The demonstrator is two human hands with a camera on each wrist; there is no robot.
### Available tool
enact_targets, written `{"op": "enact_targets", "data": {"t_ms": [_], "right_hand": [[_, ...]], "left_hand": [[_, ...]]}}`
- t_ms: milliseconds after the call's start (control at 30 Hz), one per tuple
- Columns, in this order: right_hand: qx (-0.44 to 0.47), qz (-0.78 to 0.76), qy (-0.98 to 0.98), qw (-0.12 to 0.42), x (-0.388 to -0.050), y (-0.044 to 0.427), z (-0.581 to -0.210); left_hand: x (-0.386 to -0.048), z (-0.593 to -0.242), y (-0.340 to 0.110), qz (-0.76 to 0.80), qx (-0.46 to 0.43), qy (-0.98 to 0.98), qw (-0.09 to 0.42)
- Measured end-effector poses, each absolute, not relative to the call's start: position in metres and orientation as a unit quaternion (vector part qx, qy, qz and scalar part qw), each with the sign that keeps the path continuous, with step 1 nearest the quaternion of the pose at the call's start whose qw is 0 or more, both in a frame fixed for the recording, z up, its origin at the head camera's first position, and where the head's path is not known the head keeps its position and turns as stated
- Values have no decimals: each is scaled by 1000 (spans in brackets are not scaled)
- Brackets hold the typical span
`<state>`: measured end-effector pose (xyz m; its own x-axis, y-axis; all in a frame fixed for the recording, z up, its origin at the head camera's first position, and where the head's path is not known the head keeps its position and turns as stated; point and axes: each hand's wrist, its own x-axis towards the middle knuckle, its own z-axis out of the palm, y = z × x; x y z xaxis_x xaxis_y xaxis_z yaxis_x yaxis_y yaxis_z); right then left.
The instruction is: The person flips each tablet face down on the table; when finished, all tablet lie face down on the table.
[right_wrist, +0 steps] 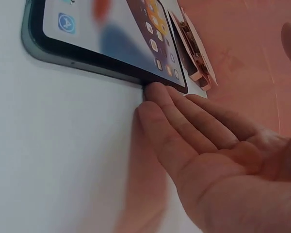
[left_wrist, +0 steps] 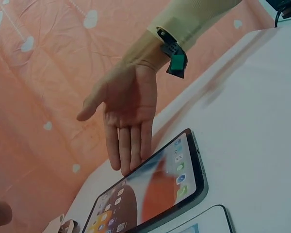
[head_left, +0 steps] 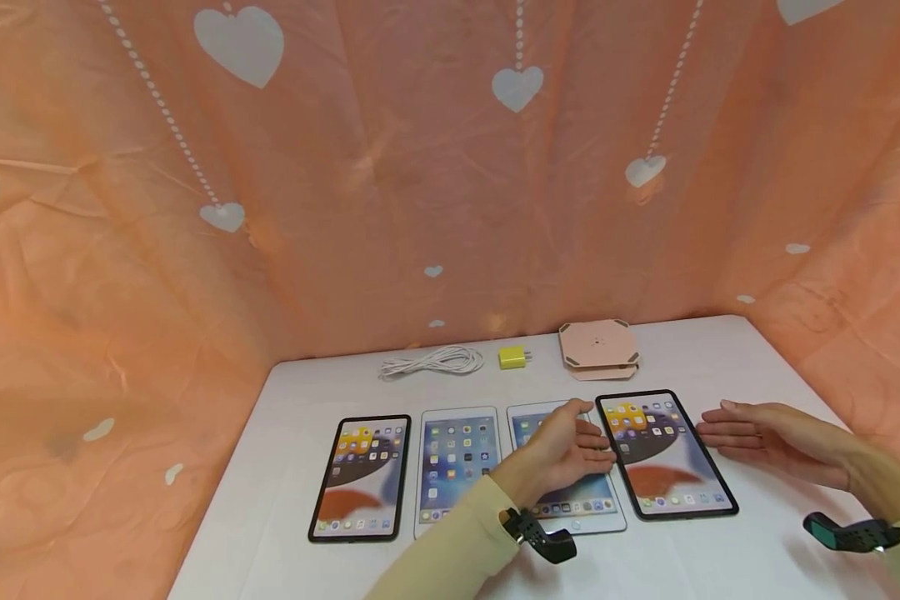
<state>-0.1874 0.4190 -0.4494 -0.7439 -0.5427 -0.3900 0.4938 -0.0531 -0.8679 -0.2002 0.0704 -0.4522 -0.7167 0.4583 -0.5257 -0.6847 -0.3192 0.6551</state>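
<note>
A black-edged tablet [head_left: 667, 454] with a lit screen lies at the right of a row, between both hands. My left hand [head_left: 566, 450] has its palm turned to the tablet's left edge, fingers extended over a white tablet [head_left: 585, 504]. At the right edge, my right hand [head_left: 783, 437] holds its fingers straight; in the right wrist view the fingertips [right_wrist: 155, 92] are at the side of the tablet [right_wrist: 106, 53], and contact looks very close. The left wrist view shows the tablet [left_wrist: 155, 179] with the right hand [left_wrist: 131, 107] beyond it.
Left of these lie another white tablet [head_left: 459, 458] and a black-edged tablet [head_left: 362, 479]. Behind the row are a coiled white cable [head_left: 442, 360], a yellow charger plug [head_left: 512, 357] and a pink octagonal stand [head_left: 598, 343]. Orange cloth with hearts [head_left: 390, 167] surrounds the white table [head_left: 270, 500].
</note>
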Motion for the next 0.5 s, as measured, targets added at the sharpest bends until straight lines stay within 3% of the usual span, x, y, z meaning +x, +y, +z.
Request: {"op": "enact_targets", "data": {"t_ms": [500], "right_hand": [[117,-705,623,317,-189,421,-443]], "left_hand": [[-198,-458,99,809,-111,456,353]]}}
